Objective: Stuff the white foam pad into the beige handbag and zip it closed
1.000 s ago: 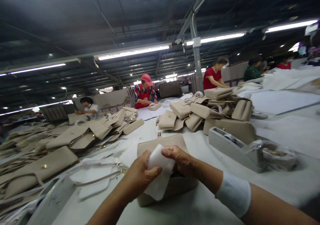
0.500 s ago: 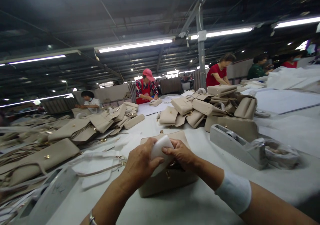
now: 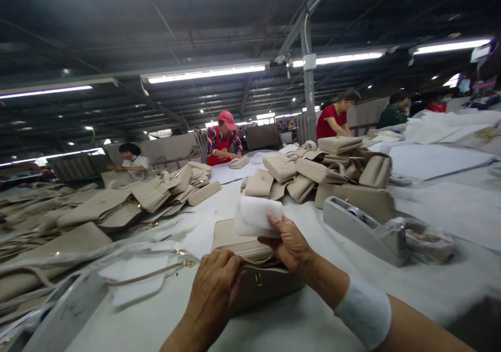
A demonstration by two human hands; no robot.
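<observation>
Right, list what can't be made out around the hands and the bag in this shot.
- Head view: the beige bag's opening is covered by the left hand and right hand, so its inside is hidden.
- The white foam pad's lower edge sits behind the right hand's fingers.
- The gold clasp is too small for detail.
- The grey tape dispenser hides its roll in its body.
- The left forearm is cut off by the bottom edge.

beige handbag [image 3: 270, 284] front hidden behind left hand [image 3: 215, 284], co-workers' faces blurred

Beige handbag [image 3: 258, 284] looks matt, smooth leather-like with a gold metal clasp [image 3: 259, 279]; white pad [image 3: 256, 215] seems soft foam.
</observation>
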